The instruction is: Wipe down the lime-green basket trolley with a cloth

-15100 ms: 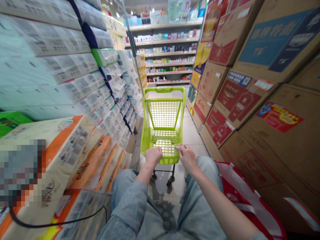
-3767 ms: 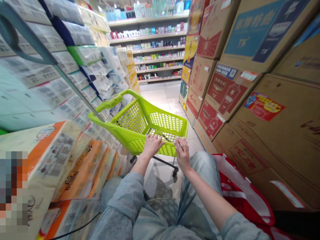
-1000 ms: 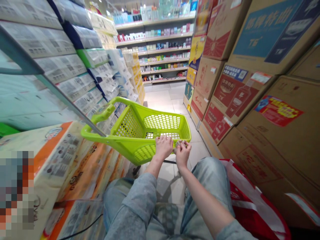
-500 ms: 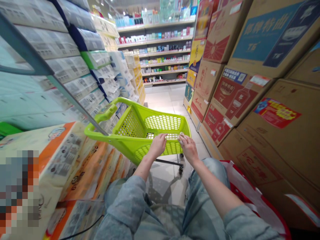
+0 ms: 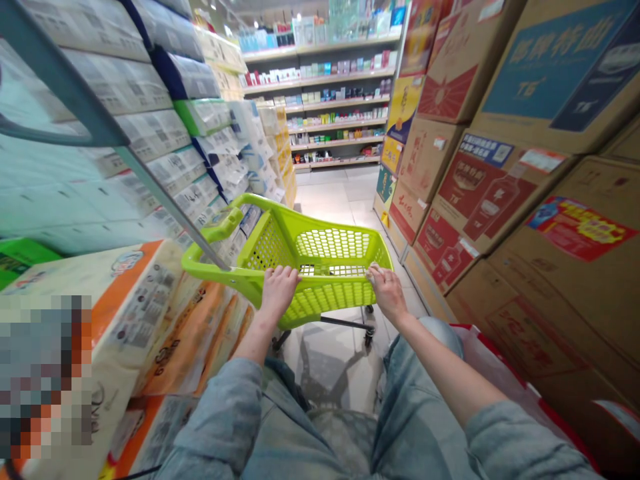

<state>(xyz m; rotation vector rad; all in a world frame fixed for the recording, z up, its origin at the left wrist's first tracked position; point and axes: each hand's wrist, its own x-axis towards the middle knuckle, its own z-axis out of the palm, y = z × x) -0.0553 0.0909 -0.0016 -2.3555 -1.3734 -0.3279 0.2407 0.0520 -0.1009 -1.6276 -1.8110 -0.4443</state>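
Observation:
A lime-green plastic shopping cart point(image 5: 330, 250) stands turned sideways in a narrow store aisle, its basket holding nothing I can see. My left hand point(image 5: 278, 288) is closed over the near rim of the basket, towards its left end. My right hand point(image 5: 386, 285) grips the same rim at its right corner, fingers curled round a small pale thing that I cannot make out. The cart's green handle point(image 5: 220, 225) points left, against the stacked tissue packs. I sit low, my jeans-clad knees point(image 5: 415, 400) just behind the cart.
Stacked tissue and paper packs point(image 5: 150, 160) wall the left side, crossed by a grey metal pole point(image 5: 125, 160). Cardboard cartons point(image 5: 500, 167) are piled on the right, with a red bag point(image 5: 500, 373) beside my leg. Tiled floor point(image 5: 335, 193) runs ahead to product shelves point(image 5: 330, 93).
My hands, close together near the rim's right end a second ago, have spread apart; the left slid left along the rim. The cart has shifted slightly to the right.

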